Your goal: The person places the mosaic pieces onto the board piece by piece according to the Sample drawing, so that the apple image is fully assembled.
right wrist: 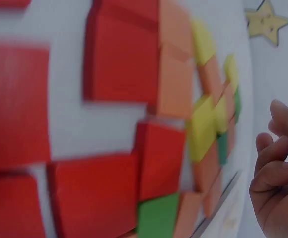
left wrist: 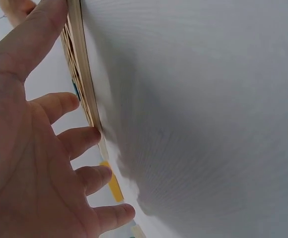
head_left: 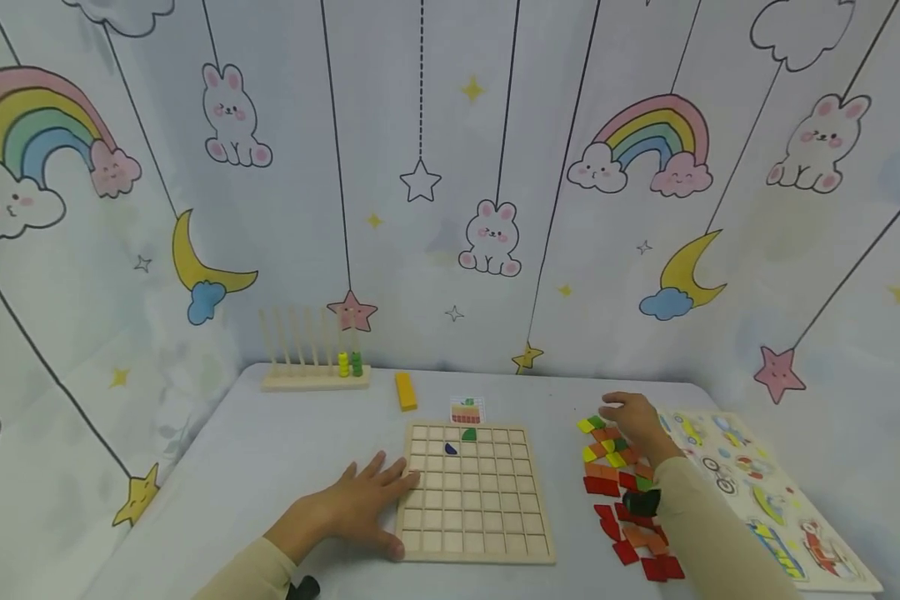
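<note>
My left hand [head_left: 356, 504], fingers spread and straight, rests at the left edge of a wooden grid board [head_left: 476, 502]. In the left wrist view its thumb [left wrist: 32, 37] and fingertips lie along the board's side. A green rounded piece [head_left: 468, 434] and a dark blue piece [head_left: 451, 448] sit in cells near the board's far side. My right hand [head_left: 636, 421] hovers over the far end of a spread of red, orange, yellow and green blocks [head_left: 602, 486]. Its fingers are loosely bent, and nothing shows between them in the right wrist view.
A small picture card [head_left: 467, 411] lies against the board's far edge. Behind it are a yellow-orange block [head_left: 406, 392] and a wooden peg stand [head_left: 315, 381] with yellow and green beads. A picture puzzle board [head_left: 776, 508] lies right of the blocks, partly under my right forearm.
</note>
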Demonstrator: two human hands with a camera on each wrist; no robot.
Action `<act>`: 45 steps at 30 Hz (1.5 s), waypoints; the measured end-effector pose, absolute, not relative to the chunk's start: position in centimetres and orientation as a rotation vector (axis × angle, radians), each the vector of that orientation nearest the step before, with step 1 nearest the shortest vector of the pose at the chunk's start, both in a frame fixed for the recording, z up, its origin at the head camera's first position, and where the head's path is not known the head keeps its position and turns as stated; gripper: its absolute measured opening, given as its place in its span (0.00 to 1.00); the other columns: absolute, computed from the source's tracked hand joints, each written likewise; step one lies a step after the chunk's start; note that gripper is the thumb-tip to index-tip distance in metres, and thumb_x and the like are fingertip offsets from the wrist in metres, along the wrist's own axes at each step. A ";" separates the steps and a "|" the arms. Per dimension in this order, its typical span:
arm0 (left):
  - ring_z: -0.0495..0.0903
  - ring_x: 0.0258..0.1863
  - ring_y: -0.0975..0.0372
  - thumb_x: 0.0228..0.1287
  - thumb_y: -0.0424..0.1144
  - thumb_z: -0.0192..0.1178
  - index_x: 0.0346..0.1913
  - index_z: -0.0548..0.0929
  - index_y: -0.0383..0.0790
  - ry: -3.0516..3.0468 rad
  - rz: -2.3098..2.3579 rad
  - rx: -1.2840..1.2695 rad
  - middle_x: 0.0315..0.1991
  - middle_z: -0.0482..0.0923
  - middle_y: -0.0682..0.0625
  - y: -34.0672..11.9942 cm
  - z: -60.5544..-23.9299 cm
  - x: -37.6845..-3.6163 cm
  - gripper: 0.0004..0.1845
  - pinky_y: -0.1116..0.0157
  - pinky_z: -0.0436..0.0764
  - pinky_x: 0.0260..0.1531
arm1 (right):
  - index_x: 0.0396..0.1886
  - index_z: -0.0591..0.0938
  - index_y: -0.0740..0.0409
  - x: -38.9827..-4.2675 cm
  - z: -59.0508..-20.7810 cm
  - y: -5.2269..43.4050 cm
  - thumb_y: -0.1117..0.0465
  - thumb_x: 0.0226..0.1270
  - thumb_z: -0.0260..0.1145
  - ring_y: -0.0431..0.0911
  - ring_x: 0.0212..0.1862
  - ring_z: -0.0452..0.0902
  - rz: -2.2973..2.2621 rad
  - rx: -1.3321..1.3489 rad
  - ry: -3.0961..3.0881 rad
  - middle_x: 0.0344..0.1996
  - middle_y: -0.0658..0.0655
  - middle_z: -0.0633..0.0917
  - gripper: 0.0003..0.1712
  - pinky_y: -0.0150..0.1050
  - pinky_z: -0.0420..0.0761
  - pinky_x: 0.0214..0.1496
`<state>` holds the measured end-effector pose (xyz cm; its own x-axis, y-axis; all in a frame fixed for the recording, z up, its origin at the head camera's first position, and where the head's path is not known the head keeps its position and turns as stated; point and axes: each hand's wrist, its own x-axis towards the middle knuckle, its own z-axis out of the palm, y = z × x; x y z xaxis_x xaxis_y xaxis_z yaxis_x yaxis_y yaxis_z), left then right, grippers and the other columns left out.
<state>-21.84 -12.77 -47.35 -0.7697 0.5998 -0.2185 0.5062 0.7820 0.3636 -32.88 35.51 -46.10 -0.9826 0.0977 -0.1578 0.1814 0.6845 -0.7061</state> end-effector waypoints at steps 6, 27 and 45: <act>0.47 0.80 0.39 0.49 0.70 0.70 0.80 0.62 0.51 2.631 0.412 0.851 0.81 0.54 0.44 -12.6 -47.9 -21.9 0.57 0.29 0.52 0.70 | 0.61 0.78 0.72 -32.9 -48.2 37.5 0.57 0.74 0.60 0.59 0.49 0.78 -0.967 0.199 2.871 0.58 0.74 0.79 0.25 0.54 0.82 0.52; 0.44 0.81 0.39 0.47 0.70 0.72 0.80 0.61 0.55 2.613 0.448 0.842 0.82 0.52 0.46 -12.6 -48.2 -22.1 0.57 0.29 0.49 0.71 | 0.75 0.63 0.73 -32.2 -46.7 33.1 0.71 0.74 0.62 0.41 0.41 0.87 -2.248 0.447 1.988 0.42 0.54 0.83 0.34 0.34 0.85 0.54; 0.46 0.79 0.36 0.49 0.69 0.71 0.78 0.64 0.65 2.606 0.417 0.889 0.81 0.54 0.42 -12.3 -47.8 -22.1 0.51 0.26 0.51 0.68 | 0.53 0.88 0.57 -31.6 -49.2 20.3 0.60 0.62 0.76 0.46 0.43 0.80 -1.171 -0.198 2.788 0.42 0.53 0.87 0.19 0.44 0.82 0.43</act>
<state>-22.09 -12.35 -47.75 -0.7394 0.6313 -0.2341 0.5266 0.7589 0.3832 -31.63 20.30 -49.19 -0.9853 -0.1628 -0.0520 -0.0768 0.6938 -0.7161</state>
